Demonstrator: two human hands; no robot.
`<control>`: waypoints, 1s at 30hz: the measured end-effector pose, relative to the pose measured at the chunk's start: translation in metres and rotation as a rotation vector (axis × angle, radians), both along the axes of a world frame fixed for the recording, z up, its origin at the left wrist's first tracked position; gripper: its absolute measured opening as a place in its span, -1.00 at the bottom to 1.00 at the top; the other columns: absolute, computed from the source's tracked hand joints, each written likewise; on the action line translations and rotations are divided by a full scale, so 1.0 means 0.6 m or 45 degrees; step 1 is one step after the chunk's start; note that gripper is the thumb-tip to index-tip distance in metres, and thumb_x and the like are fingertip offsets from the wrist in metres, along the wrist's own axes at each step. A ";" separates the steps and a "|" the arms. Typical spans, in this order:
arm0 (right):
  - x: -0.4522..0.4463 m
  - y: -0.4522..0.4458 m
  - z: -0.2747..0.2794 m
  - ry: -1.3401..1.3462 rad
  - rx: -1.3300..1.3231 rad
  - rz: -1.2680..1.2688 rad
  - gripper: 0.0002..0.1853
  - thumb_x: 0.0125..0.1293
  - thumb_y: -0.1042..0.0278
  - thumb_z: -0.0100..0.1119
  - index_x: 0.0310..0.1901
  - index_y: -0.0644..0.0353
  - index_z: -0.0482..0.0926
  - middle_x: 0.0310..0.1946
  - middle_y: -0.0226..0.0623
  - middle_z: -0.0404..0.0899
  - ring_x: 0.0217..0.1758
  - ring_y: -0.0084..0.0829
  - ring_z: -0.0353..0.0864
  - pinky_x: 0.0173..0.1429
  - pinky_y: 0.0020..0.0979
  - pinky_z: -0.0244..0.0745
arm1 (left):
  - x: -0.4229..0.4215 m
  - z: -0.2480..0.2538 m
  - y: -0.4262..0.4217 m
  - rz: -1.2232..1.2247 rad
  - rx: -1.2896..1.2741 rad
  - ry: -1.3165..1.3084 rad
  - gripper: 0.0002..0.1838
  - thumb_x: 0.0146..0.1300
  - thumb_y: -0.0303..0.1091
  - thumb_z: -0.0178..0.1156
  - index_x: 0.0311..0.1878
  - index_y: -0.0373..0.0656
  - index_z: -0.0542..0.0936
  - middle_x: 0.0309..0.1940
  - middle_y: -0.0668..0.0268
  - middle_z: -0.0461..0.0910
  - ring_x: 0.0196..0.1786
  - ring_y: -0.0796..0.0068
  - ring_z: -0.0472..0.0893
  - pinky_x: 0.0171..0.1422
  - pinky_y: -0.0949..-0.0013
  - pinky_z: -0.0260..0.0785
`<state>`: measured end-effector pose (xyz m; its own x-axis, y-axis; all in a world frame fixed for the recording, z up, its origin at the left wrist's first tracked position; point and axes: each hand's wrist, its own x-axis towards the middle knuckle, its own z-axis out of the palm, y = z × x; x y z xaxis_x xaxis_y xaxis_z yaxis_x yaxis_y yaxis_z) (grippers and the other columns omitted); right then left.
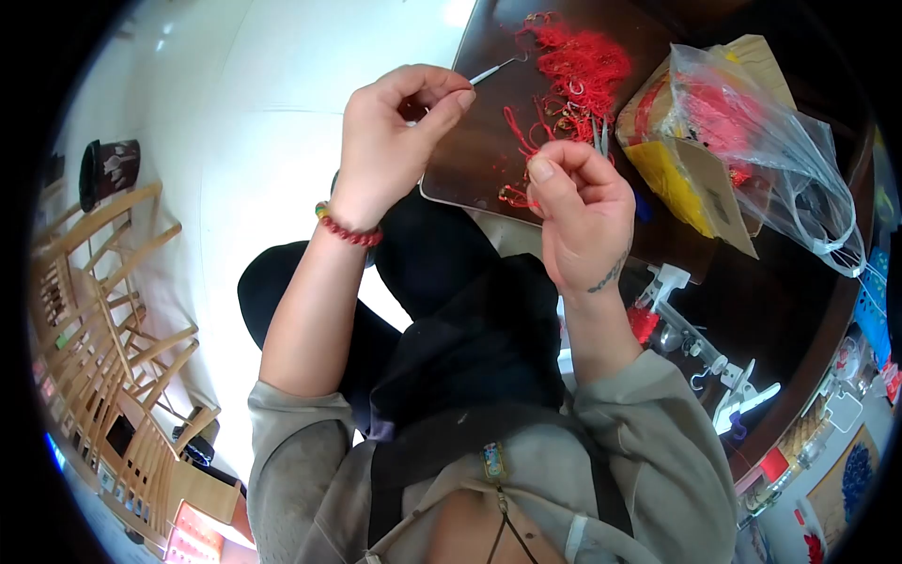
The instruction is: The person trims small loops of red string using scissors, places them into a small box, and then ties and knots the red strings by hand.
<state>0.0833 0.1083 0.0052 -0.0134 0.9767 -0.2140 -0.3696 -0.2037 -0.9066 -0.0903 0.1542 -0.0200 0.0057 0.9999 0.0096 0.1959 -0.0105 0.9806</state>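
My left hand (pixel 404 132), with a beaded bracelet on its wrist, is closed in a pinch near the table's edge. A thin pale-handled hook tool (pixel 487 73) runs out from its fingertips, its bent metal tip pointing at the red pile. My right hand (pixel 587 207) pinches a red cord (pixel 526 141) between thumb and forefinger; a loop stands up above the fingers, and part of the cord is hidden by them. Behind both hands lies a tangled pile of red knotted cords (pixel 583 70) with small gold-coloured bits. Silver scissor blades (pixel 600 136) show just past my right hand.
The dark table (pixel 484 141) bears an open cardboard box (pixel 719 188) and a clear plastic bag (pixel 799 160) with red items. A white clamp-like stand (pixel 691 329) is at the right. Wooden chairs (pixel 113 282) stand on the pale floor at the left.
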 end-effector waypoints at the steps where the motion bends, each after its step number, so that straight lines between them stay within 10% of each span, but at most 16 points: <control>1: 0.011 -0.003 -0.003 0.008 0.006 -0.011 -0.92 0.26 0.54 0.23 -0.23 0.32 0.58 -0.44 -0.53 0.54 -0.43 -0.79 0.44 -0.31 -0.73 0.31 | 0.006 -0.006 0.016 0.014 0.104 0.213 -0.88 0.22 -0.42 0.29 -0.23 -0.26 0.66 -0.40 0.41 0.63 -0.36 0.71 0.52 -0.23 0.59 0.38; 30: 0.087 -0.018 -0.052 0.000 -0.094 -0.121 -0.92 0.29 0.52 0.20 -0.22 0.31 0.56 -0.48 -0.54 0.50 -0.50 -0.80 0.35 -0.38 -0.73 0.22 | 0.118 -0.070 0.156 -0.111 0.631 0.815 -0.62 0.06 -0.25 0.36 -0.01 -0.08 0.62 -0.14 0.19 0.53 -0.05 0.15 0.49 0.06 0.22 0.37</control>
